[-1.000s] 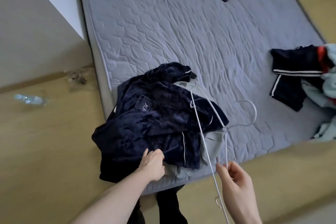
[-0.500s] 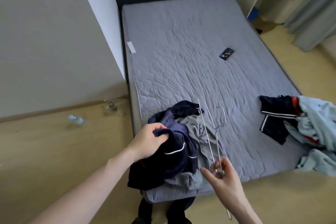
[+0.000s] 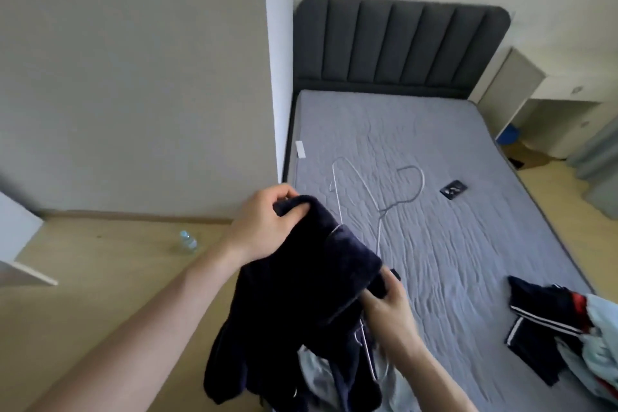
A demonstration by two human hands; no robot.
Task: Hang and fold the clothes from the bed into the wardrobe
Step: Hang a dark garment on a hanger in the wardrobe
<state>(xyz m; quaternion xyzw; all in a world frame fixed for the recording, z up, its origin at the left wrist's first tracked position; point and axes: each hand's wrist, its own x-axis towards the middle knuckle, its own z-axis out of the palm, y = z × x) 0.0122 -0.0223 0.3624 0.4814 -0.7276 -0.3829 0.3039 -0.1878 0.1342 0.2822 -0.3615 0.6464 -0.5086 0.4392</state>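
A dark navy velvet garment hangs in the air over the near left corner of the bed. My left hand grips its upper edge. My right hand holds the garment's lower right part together with a white wire hanger, whose hook and one shoulder stick up above the garment. A grey garment lies under the navy one at the mattress edge. A pile of other clothes, navy with white stripes and pale blue, lies at the bed's right side.
A dark phone lies on the mattress near the middle right. A plastic bottle lies on the wooden floor to the left. A grey wall panel stands left of the bed. A white desk is at the far right.
My left hand has lifted the navy garment off the bed. My right hand has come up against it with the hanger. The view has tilted up toward the headboard.
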